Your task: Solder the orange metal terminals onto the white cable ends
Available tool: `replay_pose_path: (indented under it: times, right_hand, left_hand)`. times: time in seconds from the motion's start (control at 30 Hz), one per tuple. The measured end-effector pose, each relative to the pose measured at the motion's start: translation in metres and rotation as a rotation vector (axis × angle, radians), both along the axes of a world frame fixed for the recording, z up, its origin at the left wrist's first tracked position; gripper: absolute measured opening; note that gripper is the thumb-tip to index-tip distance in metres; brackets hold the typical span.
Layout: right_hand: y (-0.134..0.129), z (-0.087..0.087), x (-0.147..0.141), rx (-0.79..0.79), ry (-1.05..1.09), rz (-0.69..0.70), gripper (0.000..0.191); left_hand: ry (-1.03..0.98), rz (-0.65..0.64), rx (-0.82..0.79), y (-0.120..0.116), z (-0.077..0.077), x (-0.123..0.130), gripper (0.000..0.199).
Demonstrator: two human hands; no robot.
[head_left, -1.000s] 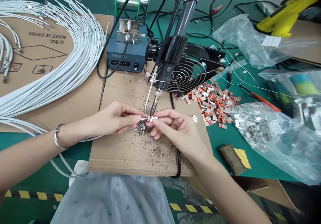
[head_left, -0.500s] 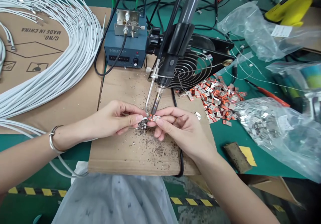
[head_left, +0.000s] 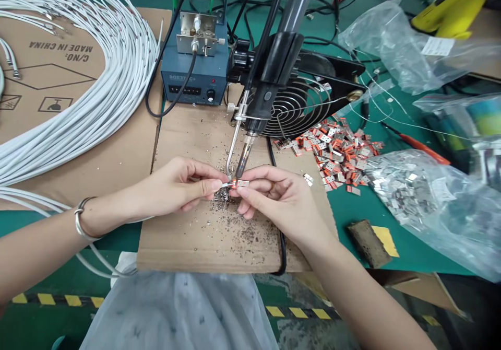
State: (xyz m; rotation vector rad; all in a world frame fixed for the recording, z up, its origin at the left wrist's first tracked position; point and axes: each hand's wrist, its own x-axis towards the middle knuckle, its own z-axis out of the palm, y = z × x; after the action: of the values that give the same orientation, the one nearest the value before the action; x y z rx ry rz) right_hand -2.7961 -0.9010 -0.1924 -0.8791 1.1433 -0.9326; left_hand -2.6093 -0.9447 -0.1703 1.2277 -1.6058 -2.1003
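My left hand pinches the end of a white cable, whose tip meets a small connector. That USB-type connector, orange and silver metal, sits between the fingertips of my right hand. Right above the joint is the tip of a mounted soldering iron. Beside the iron, a thin bent solder feed tube ends close to the same spot. Under my fingers lies a small heap of solder scraps on the cardboard sheet.
A large bundle of white cables lies at the left. Behind stand a blue solder feeder and a round fan guard. To the right are a pile of orange-and-silver connectors, a plastic bag of metal parts and a brown sponge.
Both hands stay almost in place, still pinching the cable and connector under the iron. My right fingertips have shifted slightly, leaving more of the connector's metal shell showing. The view has moved slightly.
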Motion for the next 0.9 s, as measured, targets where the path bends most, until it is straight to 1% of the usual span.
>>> replay_pose_path:
  times: [0.13, 0.37, 0.47, 0.6, 0.9]
  right_hand:
    - [0.0006, 0.0005, 0.0035, 0.003, 0.052, -0.048, 0.027]
    - [-0.0014, 0.0006, 0.0065, 0.001, 0.078, -0.068, 0.027]
    - [-0.0015, 0.0001, 0.0046, 0.009, 0.046, -0.057, 0.026]
    - [-0.0001, 0.0002, 0.0006, -0.001, -0.050, -0.001, 0.022]
    - [0.0016, 0.0001, 0.0000, -0.022, -0.100, -0.004, 0.017]
  left_hand:
    - [-0.006, 0.001, 0.014, 0.0005, 0.0019, -0.0005, 0.022]
    - [0.005, 0.000, 0.030, -0.0006, -0.0010, -0.0004, 0.012]
    - [0.013, -0.003, 0.020, -0.0006, -0.0017, -0.0001, 0.015]
    - [0.025, -0.002, 0.026, -0.0009, -0.0003, -0.0006, 0.015]
    - [0.046, 0.002, 0.048, -0.0011, 0.0020, -0.0014, 0.016]
